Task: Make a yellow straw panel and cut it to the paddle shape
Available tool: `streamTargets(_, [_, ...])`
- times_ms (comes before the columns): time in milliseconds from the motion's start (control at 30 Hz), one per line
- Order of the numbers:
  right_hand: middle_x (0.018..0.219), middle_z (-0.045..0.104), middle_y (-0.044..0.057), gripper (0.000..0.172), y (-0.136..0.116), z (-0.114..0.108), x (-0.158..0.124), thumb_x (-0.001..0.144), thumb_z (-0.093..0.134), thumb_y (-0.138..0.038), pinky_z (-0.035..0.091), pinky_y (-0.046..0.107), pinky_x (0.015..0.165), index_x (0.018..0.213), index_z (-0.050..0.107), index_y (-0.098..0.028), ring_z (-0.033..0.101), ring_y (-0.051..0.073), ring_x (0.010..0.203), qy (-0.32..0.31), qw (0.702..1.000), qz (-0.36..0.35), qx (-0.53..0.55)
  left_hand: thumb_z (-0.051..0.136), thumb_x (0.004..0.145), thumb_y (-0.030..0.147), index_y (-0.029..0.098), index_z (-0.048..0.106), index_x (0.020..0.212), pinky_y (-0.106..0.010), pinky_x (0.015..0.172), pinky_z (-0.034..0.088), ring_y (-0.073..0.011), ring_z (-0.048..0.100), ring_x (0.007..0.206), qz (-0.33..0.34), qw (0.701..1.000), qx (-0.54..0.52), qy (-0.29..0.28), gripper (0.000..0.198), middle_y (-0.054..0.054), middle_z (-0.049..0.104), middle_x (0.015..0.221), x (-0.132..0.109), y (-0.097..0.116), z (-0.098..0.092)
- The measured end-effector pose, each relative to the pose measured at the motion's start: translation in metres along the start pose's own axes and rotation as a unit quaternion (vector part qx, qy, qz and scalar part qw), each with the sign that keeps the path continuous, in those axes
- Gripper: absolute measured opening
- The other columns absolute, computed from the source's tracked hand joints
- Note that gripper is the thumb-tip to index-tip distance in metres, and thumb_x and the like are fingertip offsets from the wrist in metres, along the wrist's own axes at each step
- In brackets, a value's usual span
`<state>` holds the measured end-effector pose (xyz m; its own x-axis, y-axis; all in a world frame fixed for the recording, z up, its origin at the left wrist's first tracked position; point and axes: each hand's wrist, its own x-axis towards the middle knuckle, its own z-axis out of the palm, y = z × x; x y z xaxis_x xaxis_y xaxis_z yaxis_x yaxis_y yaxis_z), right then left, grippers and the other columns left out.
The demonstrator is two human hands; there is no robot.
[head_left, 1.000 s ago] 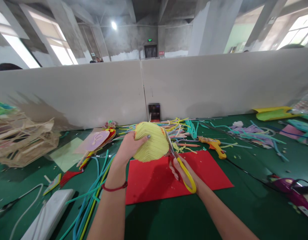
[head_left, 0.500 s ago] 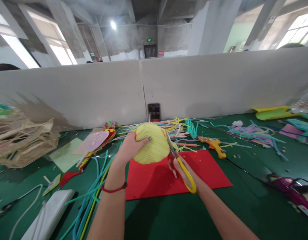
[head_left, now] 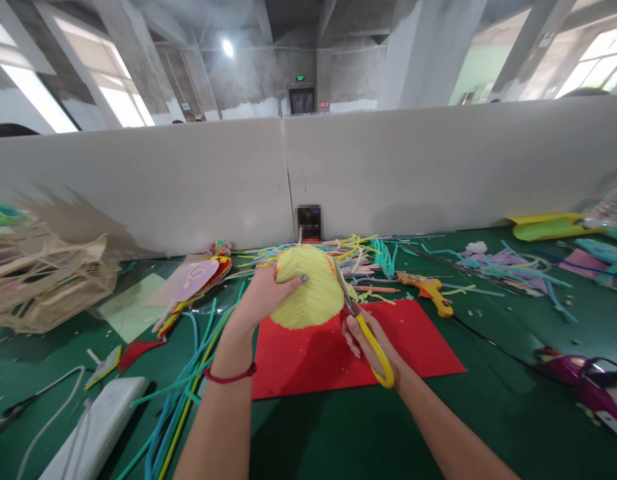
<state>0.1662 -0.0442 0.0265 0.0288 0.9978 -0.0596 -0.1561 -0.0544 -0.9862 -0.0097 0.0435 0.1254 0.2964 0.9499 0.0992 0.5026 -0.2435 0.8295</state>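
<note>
A round yellow piece made of pipe cleaner rows (head_left: 313, 293), with bits of orange at its edge, is gripped at its left side by my left hand (head_left: 265, 297). The thumb lies across its face. In my right hand (head_left: 365, 337) is a pair of yellow-handled scissors (head_left: 375, 350); their blades point up along the piece's right edge. Below both hands a red sheet (head_left: 308, 367) lies flat on the green table, with small pale specks on it.
Behind the piece lie loose coloured pipe cleaners (head_left: 348, 250). To the right rest a yellow glue gun (head_left: 431, 293) with a black cord and a purple tool (head_left: 583, 380). At left are a white power strip (head_left: 101, 427), long blue and green strands (head_left: 188, 387) and a wooden-strip frame (head_left: 53, 287).
The yellow piece, both hands and the scissors have shifted slightly to the right. The scissors still sit at the piece's right edge.
</note>
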Motion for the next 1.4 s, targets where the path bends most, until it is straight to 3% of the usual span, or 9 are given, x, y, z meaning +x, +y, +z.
streamTargets(533, [0.045,0.036,-0.010,0.055,-0.005,0.003,-0.002,0.068,0.056,-0.071,0.020,0.017,0.029,0.087,0.052,-0.020,0.027,0.003,0.033,0.062,0.996,0.015,-0.062,0.064,0.071,0.041,0.016,0.067,0.091,-0.028,0.068,0.053,-0.0227,0.068,0.084,-0.014,0.999,-0.033,-0.009,0.033,-0.006,0.074,0.092,0.002,-0.003,0.001])
streamTargets(733, [0.049,0.037,-0.009,0.051,-0.002,-0.001,-0.001,0.076,0.051,-0.068,0.024,0.018,0.032,0.090,0.048,-0.020,0.029,0.004,0.034,0.019,0.997,-0.018,-0.067,0.063,0.072,0.047,0.015,0.067,0.093,-0.029,0.069,0.053,-0.0241,0.068,0.086,-0.012,0.997,-0.077,0.002,0.038,-0.008,0.073,0.093,0.003,-0.006,0.003])
streamTargets(933, [0.061,0.041,-0.006,0.049,0.002,-0.006,0.000,0.078,0.044,-0.070,0.029,0.020,0.040,0.085,0.044,-0.022,0.033,0.005,0.043,-0.068,0.997,-0.034,-0.030,0.064,0.071,0.051,0.015,0.068,0.091,-0.029,0.065,0.054,-0.0247,0.068,0.084,-0.028,0.994,-0.106,-0.002,0.042,-0.009,0.073,0.094,0.004,-0.009,0.002])
streamTargets(1400, [0.064,0.045,-0.004,0.052,0.000,-0.009,0.000,0.080,0.040,-0.071,0.031,0.022,0.044,0.084,0.048,-0.019,0.037,0.006,0.046,-0.084,0.994,-0.038,-0.060,0.064,0.070,0.049,0.015,0.069,0.088,-0.029,0.063,0.052,-0.0249,0.067,0.080,-0.017,0.998,-0.058,0.014,0.038,-0.009,0.073,0.089,0.006,-0.011,-0.002])
